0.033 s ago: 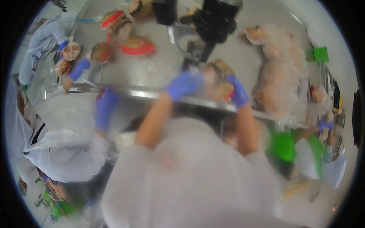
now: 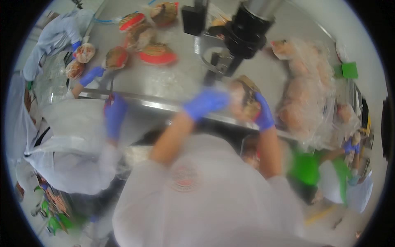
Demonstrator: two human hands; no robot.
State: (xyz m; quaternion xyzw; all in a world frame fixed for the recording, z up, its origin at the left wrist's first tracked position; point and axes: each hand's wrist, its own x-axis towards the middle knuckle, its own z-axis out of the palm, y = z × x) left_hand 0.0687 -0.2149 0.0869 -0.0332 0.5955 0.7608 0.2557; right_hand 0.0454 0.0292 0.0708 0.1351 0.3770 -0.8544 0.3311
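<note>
Gloved in blue, my right hand (image 2: 263, 113) grips the right side of a bagged piece of meat (image 2: 245, 98) with a gold, black and red label. My left hand (image 2: 205, 103) is at the bag's left, smeared by motion; whether its fingers hold the bag I cannot tell. Just above my hands stands a black machine (image 2: 242, 35) with metal jaws over the steel table (image 2: 152, 101).
Several red-labelled packs (image 2: 157, 57) lie at upper left, clear-bagged pale meat (image 2: 298, 107) at right, a green bin (image 2: 304, 164) at lower right. A co-worker (image 2: 74, 148) at my left reaches to the table; other workers (image 2: 329, 181) stand at both sides.
The whole scene has shifted slightly right and mostly downward at the top of the view. My hands and the bagged meat sit a little lower and further right in the picture.
</note>
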